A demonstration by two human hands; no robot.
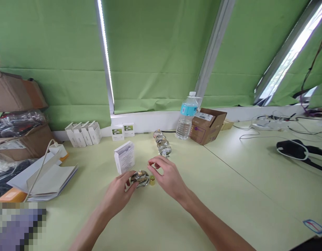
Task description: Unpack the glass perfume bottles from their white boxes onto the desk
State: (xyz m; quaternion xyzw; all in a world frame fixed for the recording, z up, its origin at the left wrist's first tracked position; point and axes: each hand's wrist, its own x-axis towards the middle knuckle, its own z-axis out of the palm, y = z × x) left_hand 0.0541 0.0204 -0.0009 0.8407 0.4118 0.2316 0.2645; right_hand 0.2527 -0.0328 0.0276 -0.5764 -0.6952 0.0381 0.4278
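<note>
My left hand (121, 188) grips a small, shiny, rounded bottle (140, 178) that looks like a perfume bottle, with a gold neck and nozzle on top. The bottle rests on the table, thumb and fingers around its left side. Just right of it stands a small gold cap (152, 180), which neither hand holds. My right hand (167, 174) hovers above and to the right of the cap, thumb and index finger pinched together. Whatever is between those fingertips is too small to name. Behind the bottle an upright white box (124, 157) stands with its top end open.
A row of similar shiny bottles (162, 142) runs back from my right hand. Beyond are a water bottle (186, 118) and a cardboard box (207, 126). Several white boxes (83, 134) line the back left, above papers (51, 177). Cables and a black strap-like object (293, 149) lie right.
</note>
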